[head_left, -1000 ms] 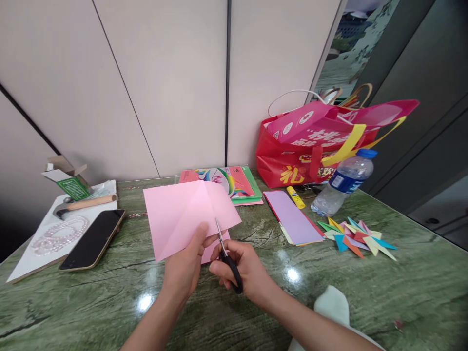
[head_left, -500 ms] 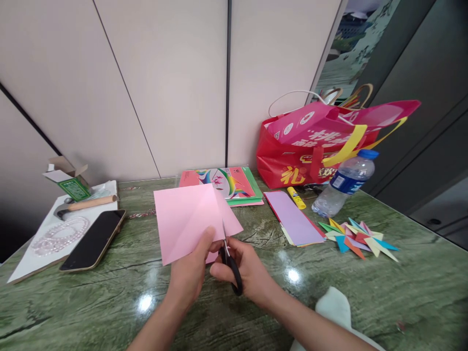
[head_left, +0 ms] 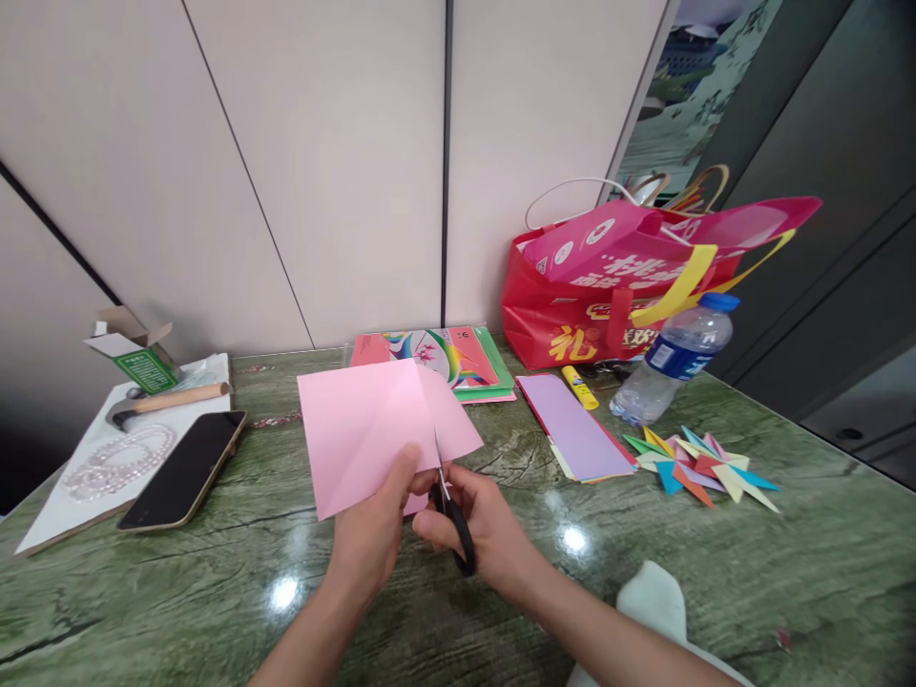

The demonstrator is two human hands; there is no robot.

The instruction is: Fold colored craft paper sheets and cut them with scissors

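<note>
A creased sheet of pink paper (head_left: 358, 429) is held up above the table by my left hand (head_left: 376, 525), thumb on top and fingers beneath. My right hand (head_left: 487, 525) is closed round black-handled scissors (head_left: 458, 534), whose blades point away from me and lie in a cut through the paper. To the right of the blades a flap of the sheet (head_left: 458, 425) splays outward. Some of the left fingers are hidden under the paper.
Behind the sheet lies a pack of coloured paper (head_left: 472, 358). To the right are paper strips (head_left: 572, 429), a glue stick (head_left: 579, 388), a bottle (head_left: 673, 367), folded paper pieces (head_left: 705, 468) and a red bag (head_left: 544, 324). A phone (head_left: 182, 472) and hammer (head_left: 172, 401) lie left.
The flap right of the blades has spread a little further right, and the left part of the sheet has shifted slightly left. Both hands stay nearly in place.
</note>
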